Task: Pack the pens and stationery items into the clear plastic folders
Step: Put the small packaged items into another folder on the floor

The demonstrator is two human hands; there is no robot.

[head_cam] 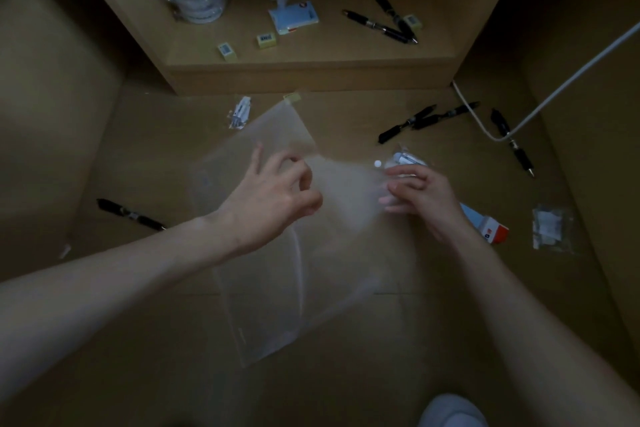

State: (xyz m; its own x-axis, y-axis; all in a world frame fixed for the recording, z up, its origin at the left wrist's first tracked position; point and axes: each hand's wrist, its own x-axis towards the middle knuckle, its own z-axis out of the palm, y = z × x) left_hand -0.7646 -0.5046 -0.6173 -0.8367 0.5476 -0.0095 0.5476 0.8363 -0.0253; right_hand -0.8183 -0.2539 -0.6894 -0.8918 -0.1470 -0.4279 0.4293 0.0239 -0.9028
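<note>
Right now I have a clear, frosted plastic folder [277, 253] lying flat on the tan surface [156, 357], and I take it as my landmark. My left hand [273, 198] sits over its upper part with fingers curled, seemingly pinching the top sheet, though I cannot tell for certain that it grips anything. My right hand [422, 194] is at the folder's right edge, fingers bent onto the plastic; whether they pinch a layer or only press it is unclear.

My worry is the flap: the sheets are thin and slippery, so they may cling together or slide out of my fingers before the mouth opens. The folder could also skid across the surface and nudge the small white packet [405, 161] just beyond its right corner.

Black pens [426, 121] lie beyond the folder to its upper right, one more black pen [131, 215] to its left, and further pens and small yellow-white erasers [266, 40] rest on the raised shelf [311, 55] behind it. Nothing appears packed yet.

Dim light blurs the folder's edges, so where it opens is hard to read. An orange-and-white box [488, 227] is partly hidden under my right wrist.
</note>
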